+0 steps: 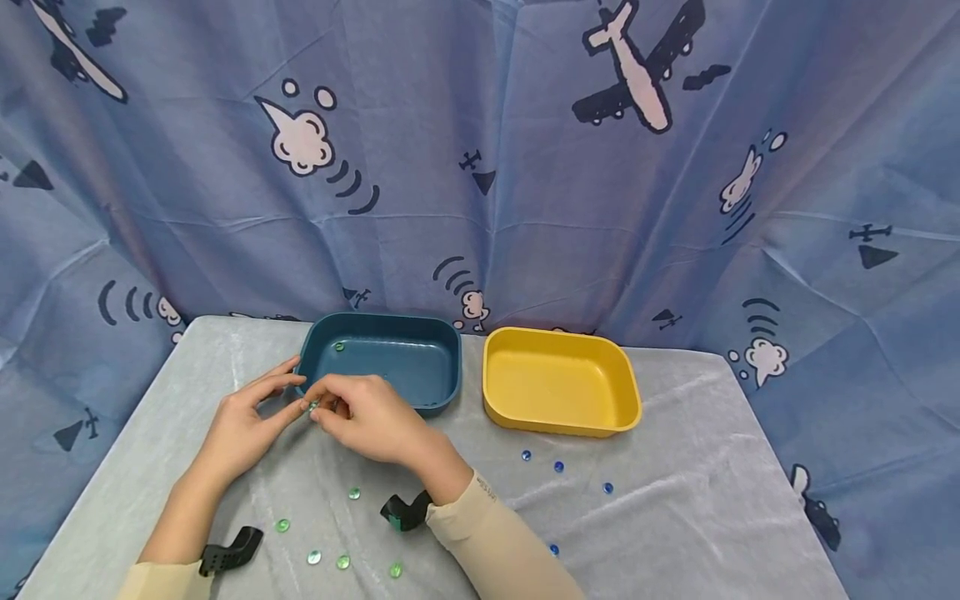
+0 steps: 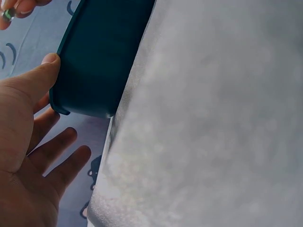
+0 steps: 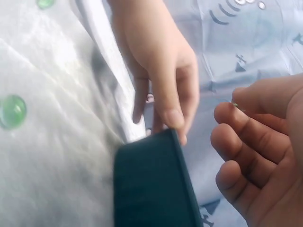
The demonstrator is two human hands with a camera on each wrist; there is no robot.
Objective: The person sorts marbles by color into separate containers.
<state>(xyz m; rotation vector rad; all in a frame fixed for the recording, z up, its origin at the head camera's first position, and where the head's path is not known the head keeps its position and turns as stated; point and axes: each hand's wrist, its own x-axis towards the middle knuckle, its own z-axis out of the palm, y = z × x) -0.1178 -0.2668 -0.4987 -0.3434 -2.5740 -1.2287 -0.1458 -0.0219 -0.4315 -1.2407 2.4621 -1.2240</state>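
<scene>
My left hand (image 1: 242, 423) grips the near left corner of a teal plastic bin (image 1: 386, 367). Its thumb lies on the outside of the rim in the left wrist view, with the other fingers spread. Just beside it, by the same corner, my right hand (image 1: 378, 421) pinches a green glass gem (image 1: 313, 406) between thumb and forefinger. That gem (image 2: 8, 15) shows at the top left of the left wrist view; in the right wrist view only a sliver is visible. Inside the bin lies another green gem (image 1: 340, 346), near the far left.
Several green gems (image 1: 342, 562) lie scattered on the grey cloth in front of the hands. A yellow bin (image 1: 562, 379) stands right of the teal one, and several blue gems (image 1: 558, 467) lie in front of it. A patterned blue curtain (image 1: 420, 125) hangs behind the table.
</scene>
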